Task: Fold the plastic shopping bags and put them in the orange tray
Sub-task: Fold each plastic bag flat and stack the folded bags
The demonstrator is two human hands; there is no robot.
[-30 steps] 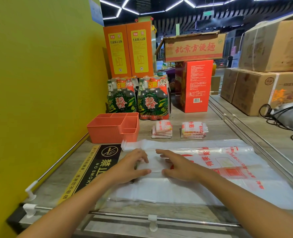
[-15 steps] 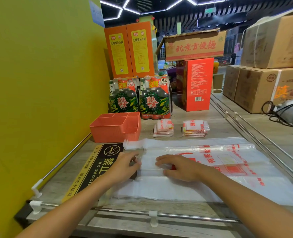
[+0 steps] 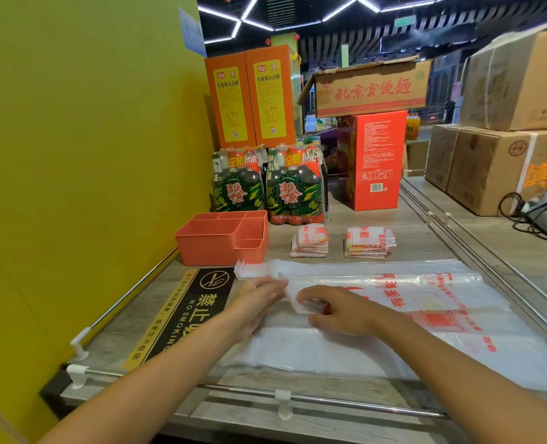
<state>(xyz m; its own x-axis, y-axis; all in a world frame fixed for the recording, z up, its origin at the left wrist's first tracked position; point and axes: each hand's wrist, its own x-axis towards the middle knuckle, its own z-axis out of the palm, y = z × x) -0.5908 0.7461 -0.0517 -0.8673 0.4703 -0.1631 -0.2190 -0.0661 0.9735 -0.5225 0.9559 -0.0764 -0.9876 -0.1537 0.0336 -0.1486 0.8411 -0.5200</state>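
**A:** Head cam: the plastic bag (image 3: 377,315) is lying flat on the counter (image 3: 345,248). Left hand (image 3: 254,304) fingers pinch its handle end, and the right hand (image 3: 339,310) presses on it with fingers loosely together. Looks like the first fold; next is creasing it over.

**B:** Orange tray (image 3: 208,241) sits just behind. The sticker (image 3: 182,318) reads "NO SMOKING".

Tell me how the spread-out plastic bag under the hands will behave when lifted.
The plastic bag looks thin and see-through, so probably floppy and very light. Its glossy film may slide on the shelf. The left hand pinches a fold that already droops.
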